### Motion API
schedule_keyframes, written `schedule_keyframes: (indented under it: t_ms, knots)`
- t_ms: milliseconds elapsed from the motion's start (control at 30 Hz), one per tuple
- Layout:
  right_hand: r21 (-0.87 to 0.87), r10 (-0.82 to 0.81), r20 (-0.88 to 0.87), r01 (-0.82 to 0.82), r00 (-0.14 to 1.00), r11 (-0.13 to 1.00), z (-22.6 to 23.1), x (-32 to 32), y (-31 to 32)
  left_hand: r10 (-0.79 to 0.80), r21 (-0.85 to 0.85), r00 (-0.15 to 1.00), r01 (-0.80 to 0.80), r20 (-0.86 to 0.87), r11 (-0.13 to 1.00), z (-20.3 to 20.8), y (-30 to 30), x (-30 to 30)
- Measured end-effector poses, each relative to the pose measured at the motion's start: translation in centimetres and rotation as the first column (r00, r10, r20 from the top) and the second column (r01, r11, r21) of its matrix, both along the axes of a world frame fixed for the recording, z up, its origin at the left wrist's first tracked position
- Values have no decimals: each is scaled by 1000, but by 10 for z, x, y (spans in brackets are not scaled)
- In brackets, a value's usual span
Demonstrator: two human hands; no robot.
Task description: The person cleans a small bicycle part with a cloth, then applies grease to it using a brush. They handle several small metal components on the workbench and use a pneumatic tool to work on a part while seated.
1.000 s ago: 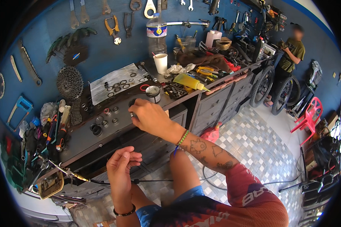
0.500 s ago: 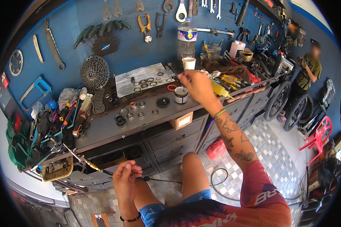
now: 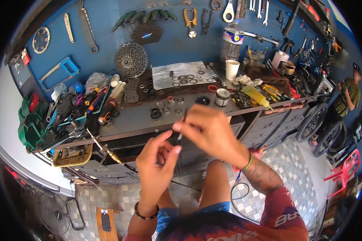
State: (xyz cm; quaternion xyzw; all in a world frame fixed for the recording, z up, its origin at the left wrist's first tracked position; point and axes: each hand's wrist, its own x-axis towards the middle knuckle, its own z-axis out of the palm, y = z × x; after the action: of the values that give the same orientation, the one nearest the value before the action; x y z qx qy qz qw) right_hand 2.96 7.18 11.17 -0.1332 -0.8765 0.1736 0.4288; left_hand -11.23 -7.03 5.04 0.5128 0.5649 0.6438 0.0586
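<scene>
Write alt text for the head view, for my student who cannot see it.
A person's right hand pinches a slim object beside the curled fingers of their left hand, before a cluttered workbench. Small rings lie on the bench and on a pale sheet; tools hang on the blue wall behind.

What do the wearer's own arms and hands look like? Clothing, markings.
Right hand: ungloved; thin green woven bracelet at the wrist, dark line tattoos on the forearm, short red fabric sleeve with white lettering. Left hand: ungloved; dark beaded bracelet at the wrist. No cables on either arm.
</scene>
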Motion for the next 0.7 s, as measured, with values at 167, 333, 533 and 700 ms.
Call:
schedule_keyframes:
  t_ms: [167, 333, 533, 700]
  knots:
    - [-168, 305, -168, -332, 938, 928, -22, -35, -21, 186, 55, 980, -183, -67, 982, -8, -7, -18]
    - [-5, 17, -140, -17, 990, 1000, -50, -85, 24, 134, 28, 941, -150, 309, 988, 11, -16, -56]
    - [29, -159, 218, 156, 963, 987, -64, -117, 49, 133, 59, 968, -148, 213, 987, 31, -41, -93]
    - [11, -67, 105, 66, 992, 998, -62, -121, 45, 40, 51, 978, -51, 207, 997, 31, -54, -97]
